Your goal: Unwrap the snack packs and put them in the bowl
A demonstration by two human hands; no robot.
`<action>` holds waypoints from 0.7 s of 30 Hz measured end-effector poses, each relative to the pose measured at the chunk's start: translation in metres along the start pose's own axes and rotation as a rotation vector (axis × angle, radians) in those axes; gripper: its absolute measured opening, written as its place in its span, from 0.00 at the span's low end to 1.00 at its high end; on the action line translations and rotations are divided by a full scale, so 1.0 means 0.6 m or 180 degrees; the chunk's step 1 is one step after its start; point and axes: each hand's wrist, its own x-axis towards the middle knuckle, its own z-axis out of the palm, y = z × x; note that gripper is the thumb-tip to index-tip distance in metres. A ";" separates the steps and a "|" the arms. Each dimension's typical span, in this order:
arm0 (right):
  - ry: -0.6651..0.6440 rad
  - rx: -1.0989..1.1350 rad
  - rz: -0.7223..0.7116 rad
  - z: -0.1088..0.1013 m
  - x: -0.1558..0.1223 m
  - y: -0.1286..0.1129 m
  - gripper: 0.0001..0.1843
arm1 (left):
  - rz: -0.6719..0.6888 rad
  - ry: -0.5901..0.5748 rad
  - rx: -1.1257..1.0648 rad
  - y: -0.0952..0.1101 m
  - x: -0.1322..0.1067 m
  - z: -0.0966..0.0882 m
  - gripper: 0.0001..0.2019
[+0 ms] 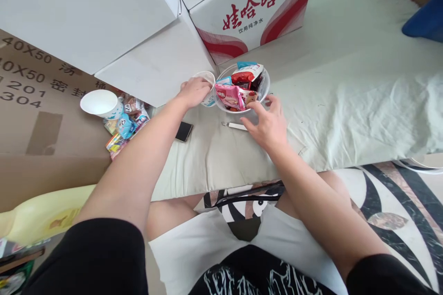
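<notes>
My left hand [195,92] is closed at the left side of a white paper cup [209,99], its fingers bent over the rim. Some fingertips are hidden there. Just right of the cup stands a clear round tub [265,85] heaped with small snack packets, among them a pink packet [228,97] and a red and white packet [244,73]. My right hand [268,122] is at the tub's near right edge, fingers spread and fingertips at the rim. Between that hand and the phone [183,131] lies a slim white-handled tool [236,126] with a metal tip.
Large white cartons [252,14] stand behind the tub. On the left, a second paper cup [104,105] sits by a pile of snack packets [128,122], beside a brown cardboard box [34,101]. A pale green cloth [346,101] covers the surface. Something blue [425,20] is at far right.
</notes>
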 end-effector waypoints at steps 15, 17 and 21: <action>0.0610 -0.0018 0.0669 -0.134 -0.002 0.065 0.14 | 0.0254 0.0237 -0.0401 0.097 -0.015 0.038 0.11; 0.0700 -0.0239 0.0719 -0.172 -0.004 0.087 0.13 | 0.0575 0.0245 -0.0342 0.146 0.020 0.050 0.12; 0.0845 -0.0756 0.0807 -0.237 0.001 0.126 0.14 | 0.1263 0.0269 -0.0191 0.275 0.115 0.074 0.14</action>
